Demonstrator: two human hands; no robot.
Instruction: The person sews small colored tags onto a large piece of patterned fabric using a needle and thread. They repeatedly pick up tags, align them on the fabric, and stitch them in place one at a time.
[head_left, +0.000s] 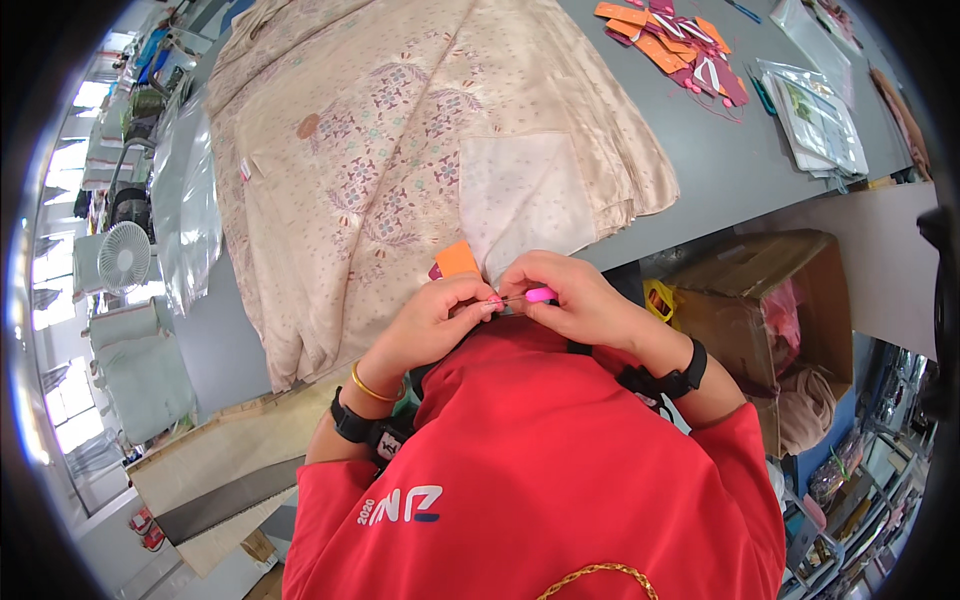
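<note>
Close in front of my red shirt, both hands meet at the near edge of a stack of beige floral fabric (400,150). My right hand (565,295) is closed on a slim tool with a pink handle (541,295) and a thin metal shaft; the tip's exact kind is too small to tell. The shaft points left toward my left hand (435,315), whose thumb and forefinger pinch a small pink bead-like piece (496,302). Just beyond those fingers stands an orange hang tag (457,259) with a dark red one behind it. A pale fabric corner (525,195) lies folded over beyond my hands.
At the far right of the grey table (690,190) lie a pile of orange and dark red tags (680,50) and a stack of clear plastic packets (815,125). An open cardboard box (745,300) stands to my right. A white fan (124,256) is at left.
</note>
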